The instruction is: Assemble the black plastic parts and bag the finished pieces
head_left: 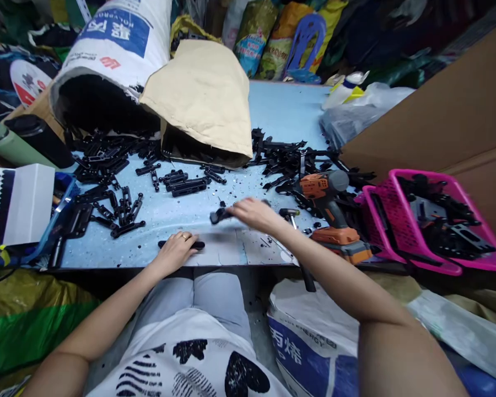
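Note:
My left hand (177, 248) rests near the table's front edge, its fingers closed over a narrow black bar-shaped part (198, 245) that lies flat and sticks out on both sides. A ring is on one finger. My right hand (252, 214) is raised a little over the table, gripping a long black part (220, 215) whose thicker end points left; the fingers hide its middle. Beyond my hands lie several black link-shaped parts (189, 186). Close to my right forearm is a hammer (289, 212) with a black grip, partly covered by the arm.
An orange cordless drill (330, 209) stands on the right, before a heap of black parts (283, 157). Pink baskets (450, 176) hold more parts. A paper bag (202, 99) and white sack (116, 55) lie at the back. Black links (107, 160) and a blue bin (66, 204) are left.

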